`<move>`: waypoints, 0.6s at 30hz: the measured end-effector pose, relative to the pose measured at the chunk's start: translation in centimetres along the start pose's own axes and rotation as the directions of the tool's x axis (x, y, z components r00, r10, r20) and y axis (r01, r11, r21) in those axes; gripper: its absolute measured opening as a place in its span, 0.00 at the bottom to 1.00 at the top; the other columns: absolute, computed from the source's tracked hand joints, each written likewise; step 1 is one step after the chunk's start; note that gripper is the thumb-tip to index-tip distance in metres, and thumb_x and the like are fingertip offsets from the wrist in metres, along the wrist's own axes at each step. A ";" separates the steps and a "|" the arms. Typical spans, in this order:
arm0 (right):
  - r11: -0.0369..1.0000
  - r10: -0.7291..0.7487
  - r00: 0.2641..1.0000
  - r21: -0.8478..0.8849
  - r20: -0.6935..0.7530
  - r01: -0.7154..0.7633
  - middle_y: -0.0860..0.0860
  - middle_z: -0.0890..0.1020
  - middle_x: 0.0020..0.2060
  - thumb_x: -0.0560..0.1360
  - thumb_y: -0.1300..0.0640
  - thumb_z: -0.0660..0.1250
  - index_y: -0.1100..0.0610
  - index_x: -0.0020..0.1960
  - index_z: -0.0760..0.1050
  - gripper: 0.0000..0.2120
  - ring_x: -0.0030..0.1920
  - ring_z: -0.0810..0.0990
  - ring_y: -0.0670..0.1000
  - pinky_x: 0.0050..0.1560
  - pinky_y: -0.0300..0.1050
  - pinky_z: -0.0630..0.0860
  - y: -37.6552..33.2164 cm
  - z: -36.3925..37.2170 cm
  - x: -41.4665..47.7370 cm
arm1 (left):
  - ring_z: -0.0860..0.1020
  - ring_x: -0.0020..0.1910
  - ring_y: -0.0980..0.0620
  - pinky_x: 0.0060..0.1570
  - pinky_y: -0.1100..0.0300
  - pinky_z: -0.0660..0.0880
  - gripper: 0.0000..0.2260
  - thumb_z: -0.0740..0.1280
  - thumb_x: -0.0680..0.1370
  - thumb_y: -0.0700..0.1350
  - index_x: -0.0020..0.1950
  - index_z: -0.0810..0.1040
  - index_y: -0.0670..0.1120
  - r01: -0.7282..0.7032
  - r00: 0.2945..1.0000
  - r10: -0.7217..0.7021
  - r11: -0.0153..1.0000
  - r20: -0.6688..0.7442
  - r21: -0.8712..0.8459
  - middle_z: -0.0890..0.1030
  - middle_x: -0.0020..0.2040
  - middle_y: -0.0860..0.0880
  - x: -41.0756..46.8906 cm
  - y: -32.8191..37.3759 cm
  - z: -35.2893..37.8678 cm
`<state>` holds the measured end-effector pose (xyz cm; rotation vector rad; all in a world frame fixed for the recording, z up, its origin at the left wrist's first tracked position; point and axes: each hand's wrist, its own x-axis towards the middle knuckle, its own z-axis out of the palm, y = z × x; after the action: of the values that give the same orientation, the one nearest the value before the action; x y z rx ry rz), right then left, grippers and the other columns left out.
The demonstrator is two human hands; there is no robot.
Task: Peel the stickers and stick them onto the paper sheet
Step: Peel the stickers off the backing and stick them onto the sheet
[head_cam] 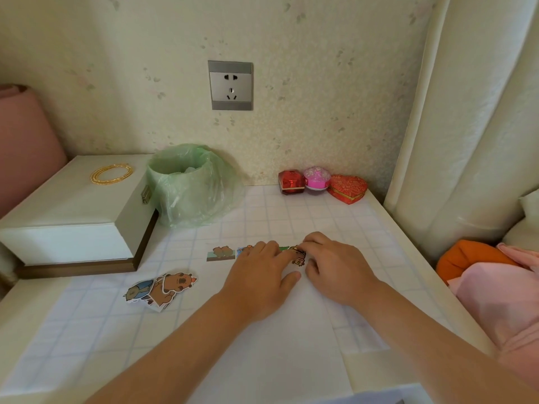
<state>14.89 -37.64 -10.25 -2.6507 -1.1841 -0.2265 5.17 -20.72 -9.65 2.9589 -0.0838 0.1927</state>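
Both hands meet at the far edge of one white paper sheet [277,345] lying on the grid-covered table [364,228]. The left hand [259,275] lies flat with straight fingers, its forefinger touching a small sticker [299,258]. The right hand [335,266] curls its fingers onto that same sticker and pinches its upper edge. Left of it along the sheet's edge, one stuck picture [220,253] shows whole and a second [244,249] is half hidden under the left hand. A loose pile [160,288] of at least two bear cut-outs lies further left. Behind stand three little trinket boxes [317,182], one bin [189,185] and one white case [73,217].
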 end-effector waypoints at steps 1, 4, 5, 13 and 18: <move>1.000 0.006 1.000 0.004 -0.007 -0.006 0.42 0.76 0.59 0.78 0.55 0.59 0.49 0.63 0.78 0.16 0.42 0.80 0.50 0.36 0.45 0.74 0.0 0.1 0.1 | 0.71 0.56 0.49 0.56 0.54 0.68 0.29 0.43 0.76 0.64 0.71 0.69 0.60 -0.025 1.000 0.025 0.999 0.010 0.039 0.73 0.57 0.52 0.1 0.0 0.0; 1.000 0.023 1.000 0.022 -0.017 -0.023 0.42 0.77 0.61 0.78 0.54 0.61 0.49 0.62 0.80 0.16 0.46 0.81 0.51 0.40 0.46 0.77 0.2 0.1 0.1 | 0.71 0.55 0.45 0.55 0.47 0.71 0.28 0.43 0.76 0.63 0.71 0.69 0.61 -0.103 0.994 0.099 0.986 0.042 0.129 0.73 0.58 0.47 0.1 0.1 -0.1; 0.999 0.028 0.999 0.028 -0.018 -0.027 0.42 0.77 0.62 0.78 0.54 0.62 0.49 0.63 0.80 0.16 0.48 0.82 0.51 0.42 0.47 0.78 0.2 0.1 0.1 | 0.71 0.57 0.45 0.57 0.47 0.71 0.29 0.42 0.76 0.63 0.72 0.69 0.62 -0.116 0.992 0.107 0.982 0.069 0.149 0.72 0.60 0.46 0.0 0.1 -0.4; 0.991 0.055 0.995 0.122 -0.078 -0.045 0.44 0.81 0.61 0.76 0.55 0.67 0.51 0.58 0.84 0.13 0.55 0.82 0.49 0.50 0.44 0.79 0.7 0.6 0.1 | 0.68 0.64 0.49 0.62 0.55 0.66 0.20 0.54 0.81 0.63 0.71 0.69 0.63 -0.030 0.994 0.030 1.000 0.104 0.004 0.70 0.65 0.51 -0.1 0.3 -0.9; 0.993 -0.084 0.981 0.072 -0.175 0.098 0.42 0.84 0.53 0.71 0.57 0.67 0.48 0.51 0.85 0.13 0.45 0.83 0.46 0.36 0.44 0.81 1.0 0.1 -1.3 | 0.68 0.62 0.48 0.61 0.52 0.67 0.30 0.42 0.75 0.65 0.73 0.66 0.62 -0.063 0.993 0.053 0.994 0.107 0.094 0.69 0.64 0.49 -0.2 0.5 -0.8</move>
<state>14.76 -39.20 -10.85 -2.4550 -1.2316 -0.4065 4.86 -21.04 -8.80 3.0650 -0.1791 0.0503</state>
